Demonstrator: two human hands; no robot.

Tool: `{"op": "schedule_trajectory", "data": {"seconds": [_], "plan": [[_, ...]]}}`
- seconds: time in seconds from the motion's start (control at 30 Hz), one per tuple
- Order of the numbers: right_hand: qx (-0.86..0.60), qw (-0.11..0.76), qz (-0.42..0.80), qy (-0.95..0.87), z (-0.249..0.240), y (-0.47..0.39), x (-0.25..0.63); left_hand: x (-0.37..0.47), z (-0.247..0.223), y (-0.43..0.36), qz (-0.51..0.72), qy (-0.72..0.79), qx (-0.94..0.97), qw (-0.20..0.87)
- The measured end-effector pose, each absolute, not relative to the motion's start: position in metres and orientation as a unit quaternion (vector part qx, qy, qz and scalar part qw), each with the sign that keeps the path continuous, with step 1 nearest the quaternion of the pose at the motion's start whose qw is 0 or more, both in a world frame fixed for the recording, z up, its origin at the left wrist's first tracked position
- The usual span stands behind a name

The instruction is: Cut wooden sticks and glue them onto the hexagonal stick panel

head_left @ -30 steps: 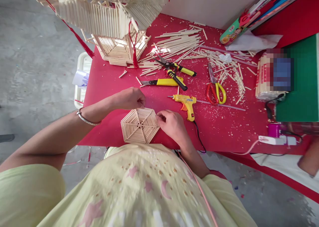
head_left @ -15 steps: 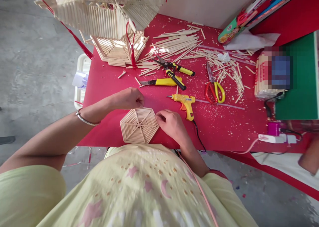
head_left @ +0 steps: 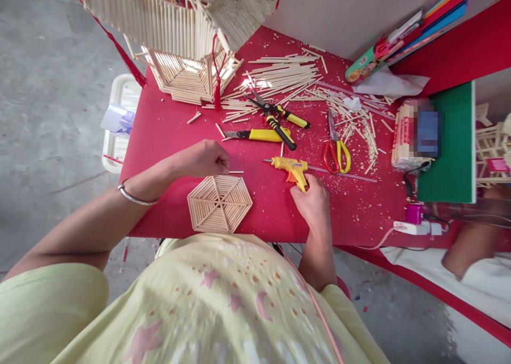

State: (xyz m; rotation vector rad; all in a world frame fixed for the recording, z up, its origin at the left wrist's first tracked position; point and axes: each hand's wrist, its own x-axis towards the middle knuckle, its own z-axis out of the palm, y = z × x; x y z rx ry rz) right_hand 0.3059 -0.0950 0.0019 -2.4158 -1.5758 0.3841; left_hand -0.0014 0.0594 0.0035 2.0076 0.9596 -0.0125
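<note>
Left hand (head_left: 213, 157) pinches a stick (head_left: 237, 172) by its end beyond the hexagon (head_left: 220, 204); right hand (head_left: 313, 200) grasps the glue gun (head_left: 290, 164) by its handle (head_left: 301, 183), leaving the nozzle (head_left: 268, 160) free.

From here, the left arm (head_left: 85, 228) slants up from the lower left, left hand (head_left: 213, 157) curled near the middle. The right hand (head_left: 313, 198) grips, right of middle.

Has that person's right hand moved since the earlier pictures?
Yes, rightward, closer to the scissors: the right hand has left the wooden hexagon and is now at the glue gun.
</note>
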Motion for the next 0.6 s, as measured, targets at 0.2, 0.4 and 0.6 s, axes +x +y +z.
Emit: {"op": "schedule_trajectory", "data": {"seconds": [0.2,0.4,0.6], "plan": [[-0.783,0.238,0.220,-0.531,0.013,-0.096,0.291,-0.010,-0.007,0.058,0.071,0.451,0.750,0.479],[-0.740,0.313,0.404,-0.437,0.008,-0.100,0.273,-0.021,-0.004,0.058,0.084,0.476,0.716,0.504],[-0.692,0.447,0.397,-0.405,0.013,-0.114,0.237,-0.025,0.005,0.062,0.068,0.478,0.714,0.506]]}}
